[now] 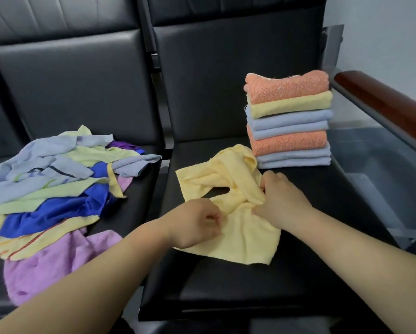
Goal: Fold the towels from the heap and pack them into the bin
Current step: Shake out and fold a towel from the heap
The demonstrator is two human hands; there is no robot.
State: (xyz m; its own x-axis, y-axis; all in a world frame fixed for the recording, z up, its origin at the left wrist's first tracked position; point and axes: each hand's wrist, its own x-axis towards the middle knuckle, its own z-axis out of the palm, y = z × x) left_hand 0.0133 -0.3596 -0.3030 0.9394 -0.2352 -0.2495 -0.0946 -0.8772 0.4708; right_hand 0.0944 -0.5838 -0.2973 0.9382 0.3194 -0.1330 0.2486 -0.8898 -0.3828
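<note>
Towels in a loose heap (pixel 50 189), blue, green, yellow, purple and lilac, lie on the left black seat (pixel 134 189); just right of them, the left hand (pixel 197 222) has its fingers curled, pinching the near left edge of a crumpled yellow towel (pixel 245 237) on the right seat (pixel 226 285); the right hand (pixel 281 201) grips a bunched fold at the towel's middle, fingers closed round the cloth; behind it stands a neat stack of folded towels (pixel 288 121), orange on top; farther right sit a wooden armrest (pixel 383 102) and a clear bin (pixel 375 165).
</note>
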